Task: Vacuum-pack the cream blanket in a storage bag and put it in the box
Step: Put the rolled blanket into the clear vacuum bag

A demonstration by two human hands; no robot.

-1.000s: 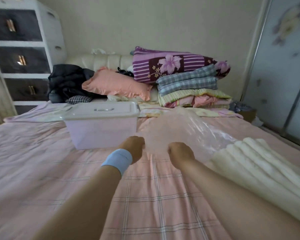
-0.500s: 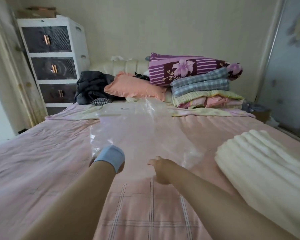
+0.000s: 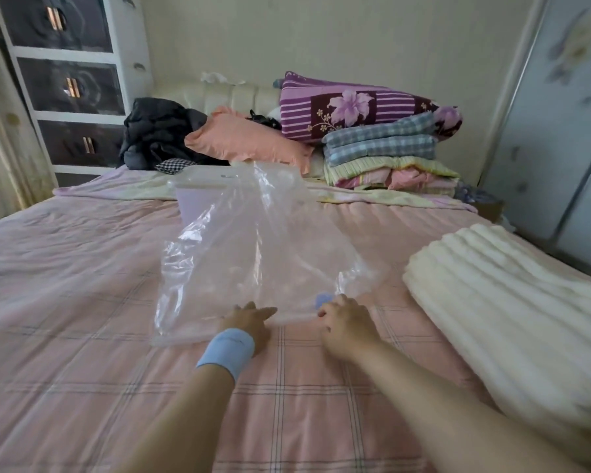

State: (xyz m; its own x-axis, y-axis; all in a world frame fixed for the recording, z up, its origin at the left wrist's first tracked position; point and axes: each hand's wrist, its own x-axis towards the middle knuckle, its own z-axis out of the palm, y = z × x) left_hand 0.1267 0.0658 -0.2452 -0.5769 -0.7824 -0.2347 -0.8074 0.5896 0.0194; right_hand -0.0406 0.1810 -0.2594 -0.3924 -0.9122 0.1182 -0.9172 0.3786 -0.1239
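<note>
A clear plastic storage bag (image 3: 253, 254) lies spread on the pink bed, its far end billowing up in front of the box. My left hand (image 3: 251, 322), with a blue wristband, rests on the bag's near edge with fingers fairly straight. My right hand (image 3: 345, 319) pinches that same edge beside a small blue slider (image 3: 322, 298). The folded cream blanket (image 3: 512, 302) lies on the bed to the right of my hands. A translucent plastic box with a white lid (image 3: 202, 179) stands behind the bag, partly veiled by it.
A stack of folded quilts (image 3: 382, 151) and a peach pillow (image 3: 246, 138) lie at the head of the bed, with dark clothes (image 3: 157, 131) to their left. A white drawer unit (image 3: 65, 80) stands at the far left; a wardrobe door (image 3: 567, 114) is on the right.
The bag has come down from the air and settled flatter on the bed. Both hands have moved to its near edge, the right one closing on it by the slider.
</note>
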